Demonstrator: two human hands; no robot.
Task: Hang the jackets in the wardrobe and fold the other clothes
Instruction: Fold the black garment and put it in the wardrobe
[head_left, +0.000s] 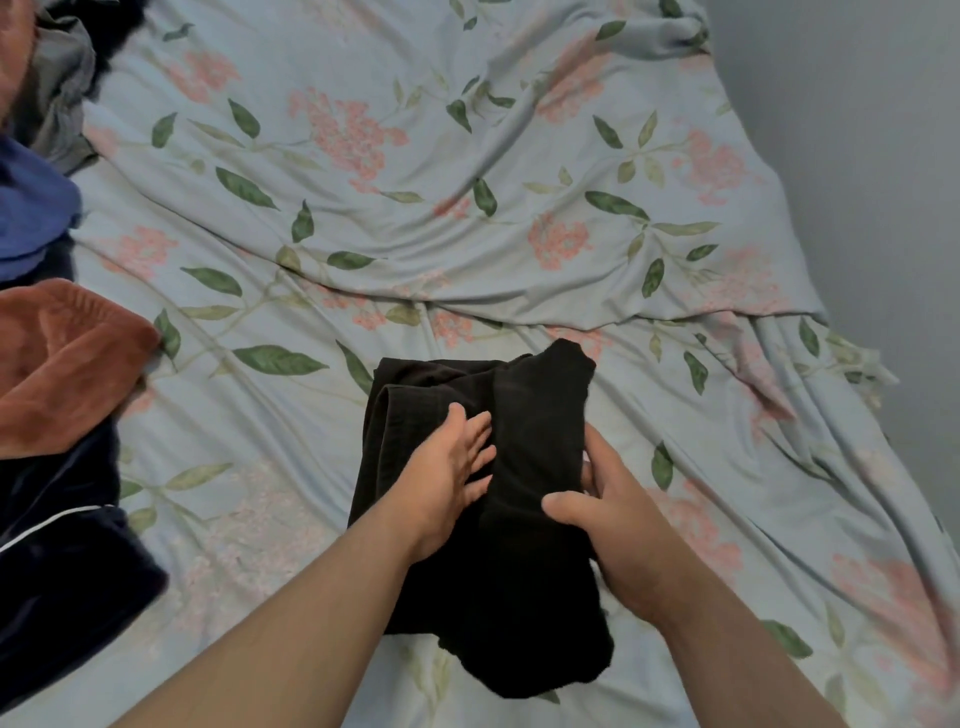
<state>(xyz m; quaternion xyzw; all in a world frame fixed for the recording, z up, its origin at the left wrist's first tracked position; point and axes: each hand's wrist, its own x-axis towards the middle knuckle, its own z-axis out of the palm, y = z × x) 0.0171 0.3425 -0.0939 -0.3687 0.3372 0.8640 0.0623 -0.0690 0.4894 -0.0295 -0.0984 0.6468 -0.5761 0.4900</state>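
Black garment (535, 410) on floral bedsheet (415, 208), left hand (447, 478) flat atop, right hand (613, 530) gripping its edge

A floral-sheeted bed (467, 218) stands beside a plain grey wall (857, 130).

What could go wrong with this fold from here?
1. The right hand grips only one flap of the black garment; if the left hand, pressing flat, lifts, the fold may spring open.
2. The floral sheet is rumpled around it, so the fold could come out uneven.
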